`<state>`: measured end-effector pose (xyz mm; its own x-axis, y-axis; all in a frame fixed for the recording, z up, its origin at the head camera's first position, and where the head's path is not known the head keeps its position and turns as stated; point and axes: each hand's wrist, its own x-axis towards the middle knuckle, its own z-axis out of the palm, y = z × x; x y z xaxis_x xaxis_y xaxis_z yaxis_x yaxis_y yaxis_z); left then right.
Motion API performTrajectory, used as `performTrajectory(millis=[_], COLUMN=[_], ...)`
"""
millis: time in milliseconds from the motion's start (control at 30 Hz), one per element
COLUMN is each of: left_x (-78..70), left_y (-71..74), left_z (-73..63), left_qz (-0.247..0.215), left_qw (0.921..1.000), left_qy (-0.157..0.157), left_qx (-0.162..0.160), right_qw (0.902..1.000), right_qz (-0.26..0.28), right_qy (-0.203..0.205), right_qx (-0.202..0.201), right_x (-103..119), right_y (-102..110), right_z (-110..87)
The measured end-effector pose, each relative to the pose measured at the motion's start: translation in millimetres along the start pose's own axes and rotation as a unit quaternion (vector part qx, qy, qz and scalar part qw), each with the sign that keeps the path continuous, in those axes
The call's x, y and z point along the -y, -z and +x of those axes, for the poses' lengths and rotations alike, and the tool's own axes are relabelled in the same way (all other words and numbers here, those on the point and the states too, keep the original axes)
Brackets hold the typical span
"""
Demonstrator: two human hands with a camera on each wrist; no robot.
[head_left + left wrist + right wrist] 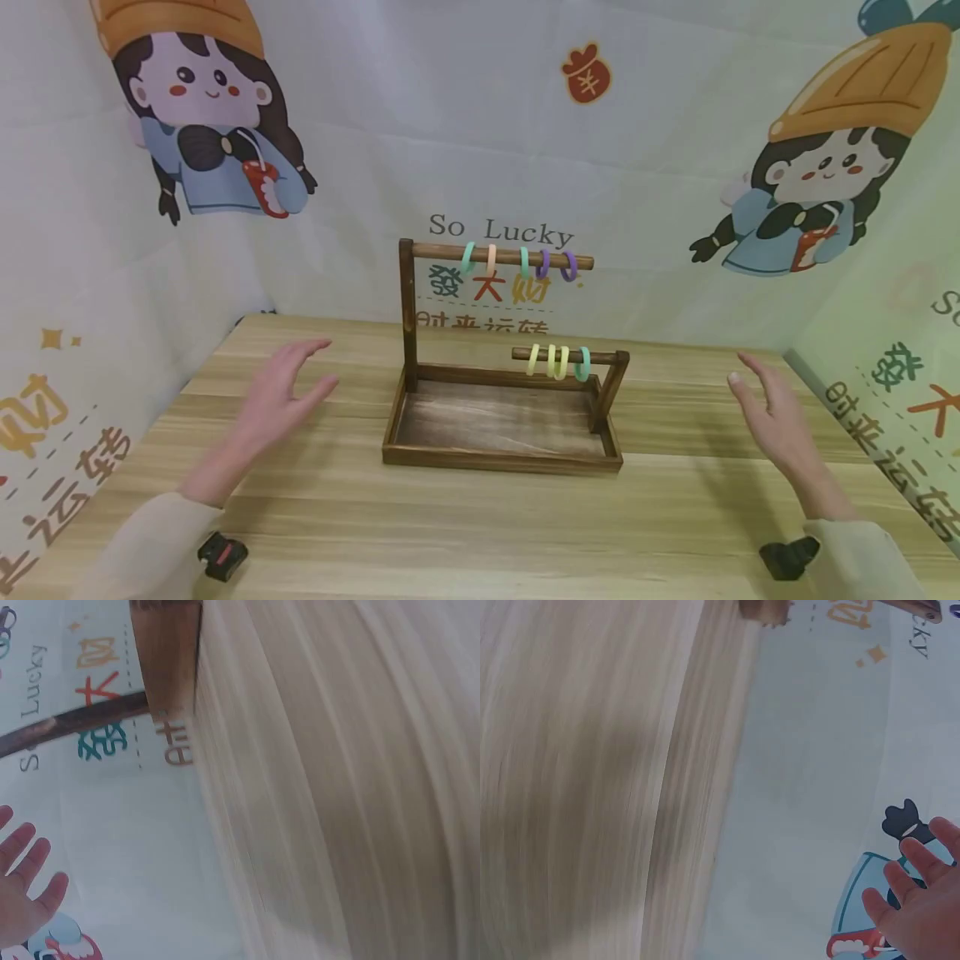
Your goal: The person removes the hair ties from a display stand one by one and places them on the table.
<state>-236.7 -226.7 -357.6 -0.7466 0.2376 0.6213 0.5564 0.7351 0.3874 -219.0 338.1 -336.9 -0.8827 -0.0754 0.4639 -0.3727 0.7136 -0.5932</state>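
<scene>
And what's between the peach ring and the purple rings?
One mint ring hangs on the top bar between the peach ring and the purple rings; the head view shows it.

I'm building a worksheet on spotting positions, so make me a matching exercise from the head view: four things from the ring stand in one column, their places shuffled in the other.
Things
1. Peach ring
2. Wooden tray
3. Purple rings
4. Yellow rings

Places
a. upper bar, nearest its free end
b. on the lower bar
c. on the table, beneath both bars
d. upper bar, between two mint-green rings

Right pairs: 1-d, 2-c, 3-a, 4-b
</scene>
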Motion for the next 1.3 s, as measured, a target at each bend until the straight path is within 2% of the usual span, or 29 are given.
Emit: performTrajectory(millis=[100,233,433,667,867,1133,1300], left_x=[-9.0,-24.0,-40.9,-54.8,-63.8,-74.6,-81.2], left_y=[-7.2,-15.7,-27.7,-39.6,-48.7,-60.3,-68.3], left_z=[1.9,5.1,11.3,20.7,32.3,48.7,58.6], left_qz=[-0.063,-0.103,-0.136,-0.155,-0.177,-0.220,-0.234], left_qw=[0.9980,0.9941,0.9880,0.9817,0.9750,0.9591,0.9502], left_qy=[0.007,0.020,0.011,0.014,0.010,0.013,0.028], left_qx=[0.002,0.028,0.073,0.110,0.133,0.178,0.204], right_qw=[0.9989,0.9973,0.9961,0.9931,0.9931,0.9883,0.9840], right_qz=[0.037,0.053,0.065,0.102,0.090,0.112,0.132], right_qy=[-0.028,-0.047,-0.058,-0.044,-0.037,-0.023,-0.024], right_qx=[-0.008,-0.017,0.007,0.038,0.067,0.101,0.117], right_x=[5,9,14,20,29,38,44], right_y=[-2,-8,-19,-32,-42,-55,-61], right_z=[0.6,1.9,4.7,9.5,16.3,27.7,34.4])
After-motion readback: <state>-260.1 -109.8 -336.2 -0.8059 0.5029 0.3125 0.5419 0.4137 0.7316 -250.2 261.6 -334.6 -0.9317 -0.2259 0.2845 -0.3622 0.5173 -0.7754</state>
